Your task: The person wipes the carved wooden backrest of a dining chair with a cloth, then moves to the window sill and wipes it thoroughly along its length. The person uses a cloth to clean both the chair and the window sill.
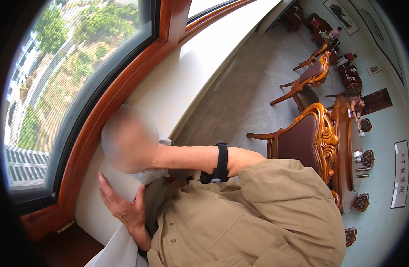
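My right hand [131,143] reaches out over a pale windowsill [204,70]. A blurred patch covers most of this hand, so its fingers are hidden. Bunched light grey cloth [147,176] shows below the hand and on its far side, pressed under it on the sill. A black strap with a small device [221,163] circles my right forearm. Close by, my left hand [124,203] hovers over or rests on the sill, fingers spread and thumb apart, holding nothing. White fabric [119,250] lies against the left wrist.
A reddish wooden window frame [101,96] borders the sill on the left. Carved wooden chairs [298,143] and a long table [345,150] stand to the right, beyond grey flooring [224,100]. A person [356,108] leans over the table; other people are farther back.
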